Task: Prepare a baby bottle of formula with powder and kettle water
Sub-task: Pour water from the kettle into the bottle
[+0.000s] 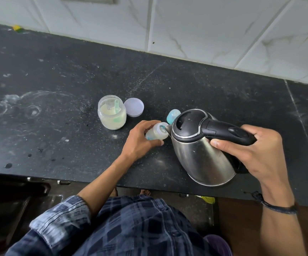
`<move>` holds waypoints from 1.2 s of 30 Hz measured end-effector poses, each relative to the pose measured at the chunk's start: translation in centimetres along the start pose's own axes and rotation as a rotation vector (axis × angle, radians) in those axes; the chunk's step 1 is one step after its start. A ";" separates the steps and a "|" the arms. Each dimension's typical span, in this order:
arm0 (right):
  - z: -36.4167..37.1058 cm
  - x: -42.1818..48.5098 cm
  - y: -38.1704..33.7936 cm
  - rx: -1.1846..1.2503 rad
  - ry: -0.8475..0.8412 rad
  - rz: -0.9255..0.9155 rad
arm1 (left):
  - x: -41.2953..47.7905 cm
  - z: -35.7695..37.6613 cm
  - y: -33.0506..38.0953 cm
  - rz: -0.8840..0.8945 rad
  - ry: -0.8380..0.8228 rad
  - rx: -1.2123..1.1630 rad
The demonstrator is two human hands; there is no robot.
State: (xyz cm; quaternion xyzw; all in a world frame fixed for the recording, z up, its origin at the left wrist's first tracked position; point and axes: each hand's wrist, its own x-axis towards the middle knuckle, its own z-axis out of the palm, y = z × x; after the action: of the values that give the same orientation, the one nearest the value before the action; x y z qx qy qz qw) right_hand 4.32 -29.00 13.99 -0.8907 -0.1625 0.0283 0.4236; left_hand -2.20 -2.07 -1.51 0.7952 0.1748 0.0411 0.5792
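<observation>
Black counter (75,71); bottle (157,133) within left fingers (146,125); kettle (195,154) spout at mouth

Jar (112,112) left of bottle (156,133); kettle (201,150) right (lid (133,107) beside jar)

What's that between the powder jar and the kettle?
In the head view, the open baby bottle, gripped by the left hand, sits between jar and kettle.

1. My left hand (140,140) covers the lower part of the bottle (157,133).
2. The kettle (199,154) hides part of the teal cap (173,115).
3. If water runs from the kettle, I cannot tell.
4. The far-left yellow thing (17,27) is too small to name.
</observation>
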 end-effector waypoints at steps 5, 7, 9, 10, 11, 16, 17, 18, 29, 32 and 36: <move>0.1 0.9 -0.2 -0.013 -0.019 -0.014 | 0.4 -0.2 0.1 -0.008 0.002 0.006; 0.1 1.3 -0.3 -0.026 -0.029 -0.030 | 0.6 -0.3 0.0 -0.007 0.003 0.004; 0.1 1.6 -0.3 -0.042 -0.037 -0.036 | 0.7 -0.5 0.1 -0.010 0.005 0.001; 0.1 1.7 -0.3 -0.046 -0.041 -0.038 | 0.8 -0.5 0.2 -0.011 0.006 0.001; 0.1 1.9 -0.3 -0.044 -0.043 -0.039 | 0.8 -0.6 0.2 -0.012 0.006 0.003; 0.1 2.8 -0.5 -0.047 -0.059 -0.041 | 1.0 -0.8 0.1 -0.020 0.012 -0.007; 0.1 2.9 -0.5 -0.048 -0.063 -0.043 | 1.0 -0.8 0.1 -0.021 0.012 -0.011; 0.1 2.9 -0.6 -0.052 -0.067 -0.046 | 1.0 -0.8 0.1 -0.024 0.012 -0.012; 0.1 3.8 -1.3 -0.119 -0.098 -0.076 | 0.9 -1.2 -0.1 -0.042 0.011 0.016; 0.1 4.0 -1.6 -0.130 -0.110 -0.085 | 0.8 -1.2 -0.1 -0.042 0.016 0.011; 0.0 4.1 -2.0 -0.129 -0.113 -0.085 | 0.7 -1.2 0.0 -0.040 0.013 0.008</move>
State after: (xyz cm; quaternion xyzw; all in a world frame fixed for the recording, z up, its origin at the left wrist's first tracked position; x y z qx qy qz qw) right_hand 7.68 -26.58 15.84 -0.9055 -0.2254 0.0498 0.3562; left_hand -1.91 -0.79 -1.26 0.7935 0.1945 0.0339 0.5756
